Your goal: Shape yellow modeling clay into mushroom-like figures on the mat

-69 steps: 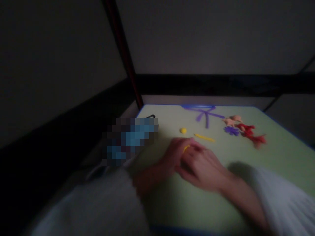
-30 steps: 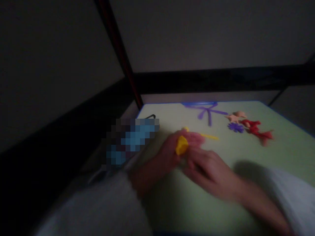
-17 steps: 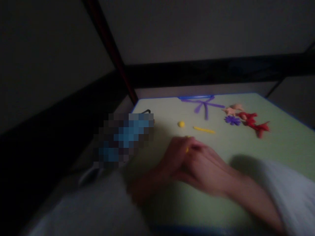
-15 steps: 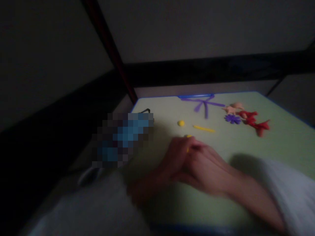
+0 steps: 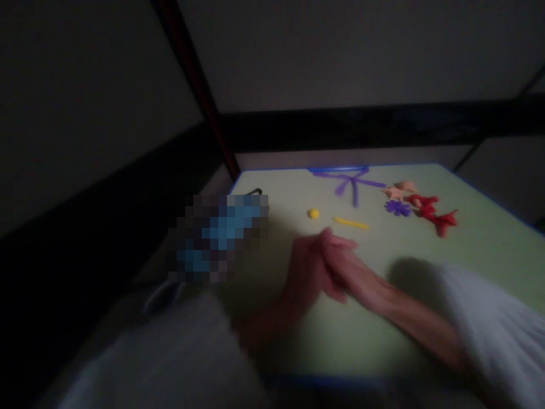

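My left hand (image 5: 304, 270) and my right hand (image 5: 347, 270) are pressed palm to palm above the near middle of the board, both smeared by motion. Yellow modelling clay showed between them a moment ago; now the closed palms hide it. Just beyond my fingers lie a small yellow clay ball (image 5: 314, 213) and a thin yellow clay strip (image 5: 351, 222).
On the pale green board (image 5: 426, 250) with blue edges, purple clay strips (image 5: 355, 193) lie at the back. To the right are a purple flower-like piece (image 5: 398, 208), red pieces (image 5: 443, 221) and pinkish pieces (image 5: 395, 193). A pixelated blue shape (image 5: 230, 227) is at left.
My right hand has slid forward and turned against the left palm. The yellow clay glimpsed between the hands is now covered. The view has shifted slightly; the pieces on the board stay put.
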The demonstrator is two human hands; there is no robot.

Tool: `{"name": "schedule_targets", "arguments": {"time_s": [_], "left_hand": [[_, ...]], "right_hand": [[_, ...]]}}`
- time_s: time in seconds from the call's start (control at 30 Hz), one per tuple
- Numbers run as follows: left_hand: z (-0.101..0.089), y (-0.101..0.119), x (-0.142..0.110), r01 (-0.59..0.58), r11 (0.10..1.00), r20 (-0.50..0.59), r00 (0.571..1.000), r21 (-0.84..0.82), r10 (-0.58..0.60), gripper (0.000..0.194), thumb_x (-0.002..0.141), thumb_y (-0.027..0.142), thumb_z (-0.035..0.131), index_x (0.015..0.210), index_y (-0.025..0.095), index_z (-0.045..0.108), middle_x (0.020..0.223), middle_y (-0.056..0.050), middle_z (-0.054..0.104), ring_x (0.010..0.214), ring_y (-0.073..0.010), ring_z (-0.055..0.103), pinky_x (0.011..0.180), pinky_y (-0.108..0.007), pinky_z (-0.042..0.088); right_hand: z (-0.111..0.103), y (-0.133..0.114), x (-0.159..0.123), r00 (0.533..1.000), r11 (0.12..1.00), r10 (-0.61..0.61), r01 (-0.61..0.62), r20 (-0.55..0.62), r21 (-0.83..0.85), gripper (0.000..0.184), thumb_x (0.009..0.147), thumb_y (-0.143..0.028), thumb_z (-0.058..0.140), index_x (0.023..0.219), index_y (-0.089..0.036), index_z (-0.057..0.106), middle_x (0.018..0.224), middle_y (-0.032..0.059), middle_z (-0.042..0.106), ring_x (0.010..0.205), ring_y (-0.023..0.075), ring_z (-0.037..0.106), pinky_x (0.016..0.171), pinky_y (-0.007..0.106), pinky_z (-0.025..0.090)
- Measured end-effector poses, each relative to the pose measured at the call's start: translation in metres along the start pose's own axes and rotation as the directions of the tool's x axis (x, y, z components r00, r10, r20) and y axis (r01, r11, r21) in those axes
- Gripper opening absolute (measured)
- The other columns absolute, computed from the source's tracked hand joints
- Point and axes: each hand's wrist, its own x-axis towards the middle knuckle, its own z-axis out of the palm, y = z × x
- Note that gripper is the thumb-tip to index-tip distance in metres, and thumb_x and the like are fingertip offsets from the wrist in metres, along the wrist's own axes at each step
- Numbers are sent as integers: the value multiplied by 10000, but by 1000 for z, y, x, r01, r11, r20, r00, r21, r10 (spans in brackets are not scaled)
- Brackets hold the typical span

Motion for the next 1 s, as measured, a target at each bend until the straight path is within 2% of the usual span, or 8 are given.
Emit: {"name": "schedule_targets", "arguments": {"time_s": [0.1, 0.2, 0.3, 0.4, 0.53, 0.67, 0.77, 1.0], "left_hand": [[0, 2, 3, 5, 1000, 1, 1000, 2, -5, 511, 838, 499, 345, 868, 132, 699, 362, 4, 532, 332, -155, 526, 387, -248, 400], [-12, 12, 18, -73, 979, 45, 996, -189, 83, 422, 849, 407, 373, 804, 142, 698, 594, -26, 676, 622, -167, 659, 649, -272, 516], [-25, 15, 35, -85, 938, 66, 991, -337, 114, 396, 854, 312, 348, 727, 132, 677, 859, -67, 721, 927, -178, 650, 949, -307, 440], [-29, 8, 40, 19, 957, 158, 987, -290, 28, 389, 844, 320, 350, 754, 135, 680, 881, -71, 718, 934, -186, 641, 982, -356, 414], [-19, 1, 32, 47, 984, 197, 980, -172, -12, 288, 783, 313, 469, 733, 152, 704, 822, -42, 717, 904, -191, 628, 930, -307, 435], [-10, 2, 23, -43, 998, 62, 997, 37, 41, 308, 781, 327, 472, 705, 159, 719, 754, -40, 712, 859, -213, 630, 817, -281, 460], [-8, 4, 20, -98, 992, 98, 991, 81, 90, 352, 806, 321, 430, 739, 140, 724, 770, -61, 713, 858, -214, 636, 796, -282, 459], [-6, -11, 18, -32, 990, 23, 999, 139, 29, 296, 772, 369, 516, 686, 135, 675, 721, -90, 684, 786, -248, 615, 733, -351, 465]], "right_hand": [[0, 2, 4, 998, 991, 40, -47, 53, 128, 623, 860, -681, 195, 565, -188, 436, 379, -46, 401, 340, 76, 367, 376, 210, 258], [-6, -1, 4, 998, 975, 41, -50, 45, 218, 575, 863, -672, 190, 673, -199, 455, 383, -68, 397, 295, 82, 328, 333, 205, 203], [-14, -6, -2, 990, 993, -100, 93, -103, -77, 521, 906, -579, 226, 583, -211, 404, 412, -49, 397, 356, 95, 363, 377, 229, 259], [-18, -9, -7, 945, 740, -326, 246, -14, -626, 474, 927, -495, 275, 630, -188, 480, 603, 23, 553, 549, 139, 493, 522, 276, 344], [-13, -8, -5, 956, 389, -236, 255, 172, -885, 439, 928, -460, 311, 795, -154, 596, 766, 69, 645, 695, 196, 569, 623, 322, 368], [-5, -7, -1, 972, 276, -156, 215, 177, -937, 486, 900, -528, 359, 792, -148, 641, 769, 84, 671, 692, 217, 596, 607, 323, 363], [-3, -8, -2, 971, 214, -158, 210, 178, -954, 523, 884, -562, 372, 792, -141, 669, 767, 99, 686, 679, 232, 614, 592, 326, 357], [0, -9, -5, 964, 228, -127, 256, 231, -939, 514, 886, -520, 407, 660, -157, 692, 610, 96, 672, 551, 205, 582, 530, 321, 314]]}}
